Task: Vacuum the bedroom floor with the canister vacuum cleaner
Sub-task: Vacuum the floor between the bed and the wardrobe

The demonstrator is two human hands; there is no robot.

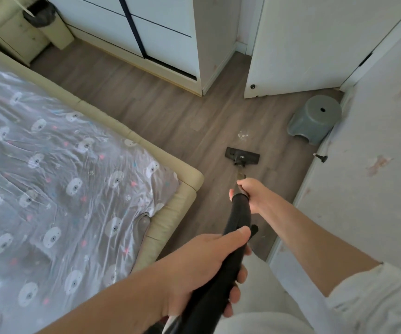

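So the vacuum's floor head (pixel 242 156) is sitting flat on the wood-look floor (pixel 160 112), in the strip between the foot corner of the bed and the right-hand wall, with a small pale smudge of dust or crumbs (pixel 243 136) just beyond it. From the head a thin metal tube runs back toward the camera and turns into the black wand handle (pixel 238 227). The right hand (pixel 251 192) is wrapped around the upper end of that tube right where the black part starts, fingers curled over it, arm stretched out. The left hand (pixel 209 268) grips the black handle lower down, closer to the body, thumb across the top and fingers curled underneath (the canister itself is out of frame, so can't say where it's parked). Off to the right, near the wall, there's a grey plastic stool (pixel 315 121), and a little doorstop (pixel 321 157) is fixed low near the skirting. The bed (pixel 180 203) fills the left side, cream padded frame with a grey bear-print sheet (pixel 57 169). Further back there's a white wardrobe (pixel 146 30), a white door (pixel 300 44) standing open, and a bin with a black liner (pixel 40 14) in the far corner.
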